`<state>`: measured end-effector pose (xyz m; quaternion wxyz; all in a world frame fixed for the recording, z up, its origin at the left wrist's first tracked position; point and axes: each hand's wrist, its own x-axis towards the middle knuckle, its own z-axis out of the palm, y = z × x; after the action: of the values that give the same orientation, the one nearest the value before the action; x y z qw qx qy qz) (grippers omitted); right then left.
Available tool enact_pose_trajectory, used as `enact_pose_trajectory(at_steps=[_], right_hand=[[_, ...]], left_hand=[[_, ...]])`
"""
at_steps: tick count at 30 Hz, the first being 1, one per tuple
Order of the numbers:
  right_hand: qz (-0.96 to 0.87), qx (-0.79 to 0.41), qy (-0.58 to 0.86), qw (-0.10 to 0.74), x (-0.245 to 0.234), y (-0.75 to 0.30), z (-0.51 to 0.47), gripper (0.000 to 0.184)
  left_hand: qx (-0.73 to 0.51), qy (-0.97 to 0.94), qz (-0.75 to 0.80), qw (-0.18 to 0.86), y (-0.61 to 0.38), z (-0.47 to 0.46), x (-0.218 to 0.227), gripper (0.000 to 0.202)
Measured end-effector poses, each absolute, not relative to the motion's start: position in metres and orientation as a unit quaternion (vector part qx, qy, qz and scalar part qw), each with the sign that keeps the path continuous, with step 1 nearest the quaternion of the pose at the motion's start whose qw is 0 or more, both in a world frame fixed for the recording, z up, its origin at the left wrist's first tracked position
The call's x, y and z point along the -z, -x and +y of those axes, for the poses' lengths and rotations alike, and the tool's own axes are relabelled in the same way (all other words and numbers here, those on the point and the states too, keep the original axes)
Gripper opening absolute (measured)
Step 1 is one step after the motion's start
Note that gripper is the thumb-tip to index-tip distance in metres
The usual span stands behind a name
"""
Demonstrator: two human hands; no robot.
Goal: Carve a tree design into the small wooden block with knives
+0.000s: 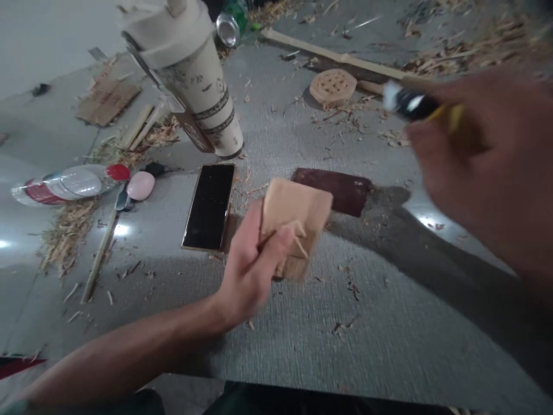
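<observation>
My left hand [254, 262] is closed around a small flat wooden block [298, 202], thumb on its face. Thin curled shavings [301, 237] lie on the block by the thumb. Raised at the right, my right hand [488, 150] is wrapped round a yellow-and-black hand tool [421, 106] with a pale tip; motion blurs it, so its kind is unclear. The tool is apart from the block. Behind the block lies a dark reddish-brown sheet [334, 187] on the grey table [389, 334]. A phone [209, 207] rests left of the block.
A tall patterned cup [207, 86] stands behind the phone. At the left are a bottle with a red cap [117, 172] and a thin stick [100, 256]. A carved wooden piece with holes [332, 87], a long strip [319, 51], a can [228, 29] and scattered shavings lie farther back.
</observation>
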<state>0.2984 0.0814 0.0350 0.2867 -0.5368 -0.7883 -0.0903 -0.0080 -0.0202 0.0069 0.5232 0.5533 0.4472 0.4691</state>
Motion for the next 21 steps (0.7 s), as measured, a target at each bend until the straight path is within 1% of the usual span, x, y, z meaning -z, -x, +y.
enact_pose_trajectory(at_steps=[1, 2, 3, 6, 8, 14, 21], right_hand=[[-0.798, 0.11, 0.52, 0.285, -0.033, -0.291, 0.076, 0.038], [-0.815, 0.121, 0.495, 0.276, -0.031, -0.283, 0.07, 0.033], [-0.84, 0.115, 0.469, 0.249, -0.03, -0.275, 0.063, 0.031], [-0.894, 0.117, 0.364, 0.232, -0.028, -0.259, 0.049, 0.028], [-0.913, 0.104, 0.32, 0.23, -0.029, -0.254, 0.044, 0.03], [-0.936, 0.088, 0.277, 0.197, -0.033, -0.247, 0.038, 0.033], [-0.94, 0.072, 0.278, 0.184, -0.032, -0.246, 0.037, 0.034]], left_hand=[[-0.481, -0.537, 0.474, 0.506, 0.009, -0.017, -0.006, 0.02], [-0.491, -0.526, 0.494, 0.488, 0.01, -0.015, -0.005, 0.022], [-0.5, -0.519, 0.508, 0.472, 0.011, -0.012, -0.004, 0.023], [-0.508, -0.526, 0.516, 0.446, 0.012, -0.008, -0.002, 0.03], [-0.507, -0.528, 0.517, 0.444, 0.012, -0.008, -0.001, 0.033], [-0.51, -0.527, 0.521, 0.436, 0.012, -0.009, 0.0, 0.036], [-0.509, -0.556, 0.516, 0.407, 0.014, -0.007, 0.002, 0.034]])
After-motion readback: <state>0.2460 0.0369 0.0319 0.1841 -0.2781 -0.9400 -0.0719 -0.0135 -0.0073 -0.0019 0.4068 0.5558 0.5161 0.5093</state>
